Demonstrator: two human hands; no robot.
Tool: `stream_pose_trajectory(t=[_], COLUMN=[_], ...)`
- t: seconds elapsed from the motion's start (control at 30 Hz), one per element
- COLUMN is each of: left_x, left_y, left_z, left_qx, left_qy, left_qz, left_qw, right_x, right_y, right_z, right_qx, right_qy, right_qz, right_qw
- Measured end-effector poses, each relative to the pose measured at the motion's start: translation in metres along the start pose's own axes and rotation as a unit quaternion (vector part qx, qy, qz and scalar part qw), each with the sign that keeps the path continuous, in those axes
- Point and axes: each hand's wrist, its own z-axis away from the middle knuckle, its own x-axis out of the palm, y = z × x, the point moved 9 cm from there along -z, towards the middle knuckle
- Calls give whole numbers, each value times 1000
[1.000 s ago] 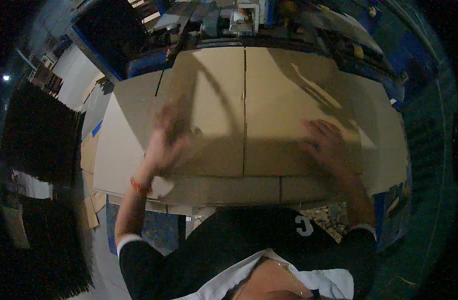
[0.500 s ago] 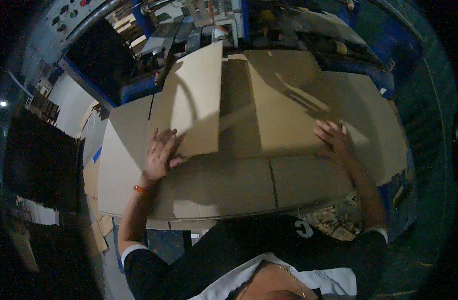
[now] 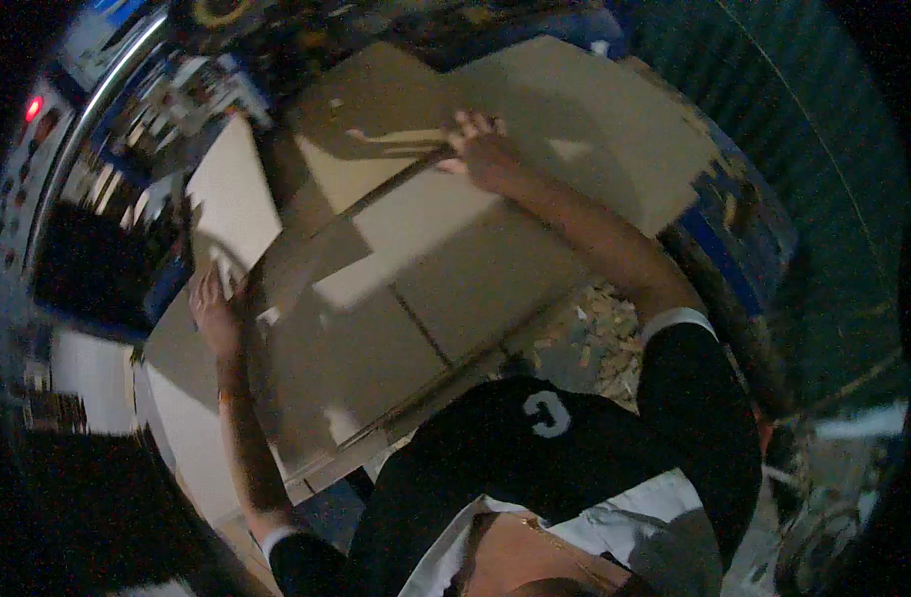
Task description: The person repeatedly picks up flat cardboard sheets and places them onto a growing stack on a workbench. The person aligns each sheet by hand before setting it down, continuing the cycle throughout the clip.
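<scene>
A brown cardboard sheet with a slot cut in it lies on a stack of larger cardboard sheets (image 3: pixel 366 318). Its bright left panel (image 3: pixel 235 189) tilts up at the far end, and its darker right part (image 3: pixel 371 99) reaches toward the machine. My left hand (image 3: pixel 217 303) rests at the near edge of the bright panel, fingers stretched forward. On the near edge of the right part lies my right hand (image 3: pixel 483 154), fingers spread and thumb pointing left. Neither hand is wrapped round anything.
A machine with blue frame parts and rollers (image 3: pixel 192 95) stands beyond the stack. At far left is a control panel with a lit red lamp (image 3: pixel 34 107). Cardboard scraps (image 3: pixel 600 333) lie below the near edge. A green corrugated surface (image 3: pixel 823 199) is on the right.
The view has turned, so the scene appears rotated. The cardboard sheet has slid away from me toward the machine, baring more of the stack. Both hands have moved forward with it.
</scene>
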Motion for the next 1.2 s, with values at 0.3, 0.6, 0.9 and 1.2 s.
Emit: stream_pose_trajectory(t=[0.3,0.6,0.9,1.2], left_x=[-4,-232,-129,-126], left_y=[-16,-77,-114,-113], left_z=[-27,214,288,314], left_qx=[-77,-156,-369,-450], left_qy=[3,387,69,21], left_qz=[-69,-227,-127,-103], left_qw=[995,880,918,887], right_x=[21,-116,84,167], right_y=[-5,162,131,171], right_z=[-65,234,328,338], right_qx=[125,316,483,420], right_qy=[71,448,420,-297], right_qz=[-73,-332,-350,731], right_qw=[987,767,684,449])
